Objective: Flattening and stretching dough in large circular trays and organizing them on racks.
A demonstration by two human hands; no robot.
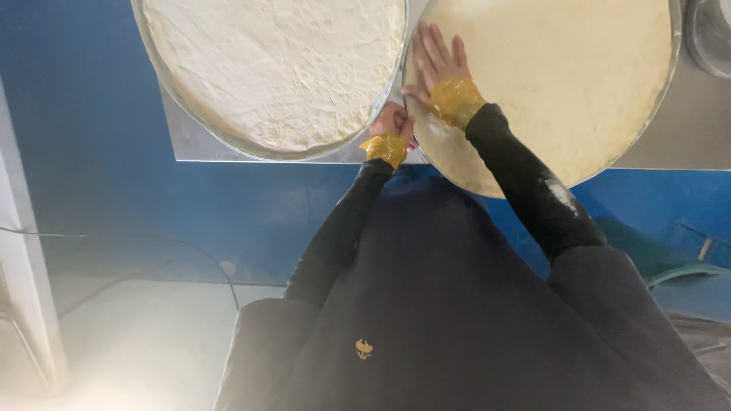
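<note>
Two round metal pans of dough lie side by side on a steel table (685,144). The left pan (228,141) holds white dough (266,68) with a rough, floury top. The right pan (674,46) holds smooth, pale yellow dough (563,84) and overhangs the table's front edge. My right hand (438,61) rests flat on the smooth dough near its left rim, fingers spread. My left hand (392,122) is curled around the right pan's rim where the two pans meet. Both wrists are wrapped in yellow bands below black sleeves.
Another metal vessel (712,30) stands at the far right of the table. A blue panel (99,152) runs below the table's edge. A thin cable (190,251) crosses the pale floor at the lower left, and a green hose (685,272) lies at the right.
</note>
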